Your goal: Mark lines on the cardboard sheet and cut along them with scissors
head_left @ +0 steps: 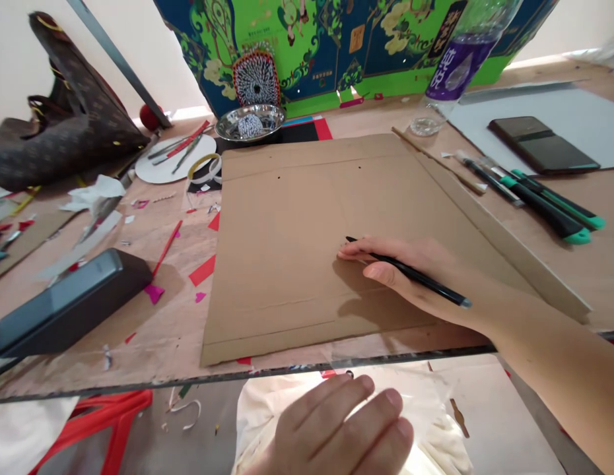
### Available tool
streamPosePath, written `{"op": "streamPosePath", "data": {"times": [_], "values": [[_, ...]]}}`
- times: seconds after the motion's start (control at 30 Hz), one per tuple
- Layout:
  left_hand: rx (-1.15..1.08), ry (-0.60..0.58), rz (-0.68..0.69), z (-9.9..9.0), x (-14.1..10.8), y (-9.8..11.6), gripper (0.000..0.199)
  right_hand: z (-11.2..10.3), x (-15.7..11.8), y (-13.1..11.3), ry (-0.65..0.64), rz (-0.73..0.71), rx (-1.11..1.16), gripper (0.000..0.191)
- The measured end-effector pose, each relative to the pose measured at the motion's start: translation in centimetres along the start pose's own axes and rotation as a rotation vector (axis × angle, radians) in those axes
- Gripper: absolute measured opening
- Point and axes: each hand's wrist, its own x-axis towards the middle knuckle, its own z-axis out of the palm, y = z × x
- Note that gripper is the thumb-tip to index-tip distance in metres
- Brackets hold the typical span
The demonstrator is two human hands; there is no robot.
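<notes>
And here is the brown cardboard (277,244), lying flat in the middle of the table (163,349), its near edge close to the table's near edge; two small dark dots (278,177) show towards its far side, so a little marking looks done; faint lines run near the far and near edges, though whether they are creases or drawn strokes I cannot tell; the broad middle carries no clear mark, so by my reading it is early, with most of the surface left plain; now to the right hand (426,257), reaching in from the near right, forearm slanting far and left across the near edge; it grips a black pen (430,284) between thumb and fingers, partly closed, fingers stretched forward low over the board; the pen lies slantwise, tip to the far left, blunt end back by the wrist; whether that tip touches the cardboard I cannot tell; the left hand (337,432) hangs near, in front of the table edge, loosely open, fingers side by side and slightly bent, nothing visible in it, palm out of sight; over on the right, the green-and-black cutters (549,204) lie beside the board.
</notes>
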Motion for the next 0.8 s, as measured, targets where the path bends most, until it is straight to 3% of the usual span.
{"op": "streamPosePath", "data": {"times": [0.2, 0.3, 0.43, 0.8], "values": [[0.121, -0.086, -0.059, -2.7, -0.8, -1.4, 0.014, 0.0, -0.1, -0.1, -0.004, 0.033, 0.016, 0.031], [0.186, -0.165, -0.111, -4.5, -2.0, -2.2, 0.017, -0.1, -0.3, -0.2, -0.011, 0.048, 0.016, 0.032], [0.238, -0.176, -0.106, -6.1, -3.8, -3.0, 0.020, -0.2, -0.4, -0.5, -0.038, 0.078, 0.011, 0.036], [0.291, -0.119, -0.164, -5.4, -4.2, -3.3, 0.018, 0.9, -0.2, 0.6, 0.051, 0.233, -0.015, 0.042]]}}
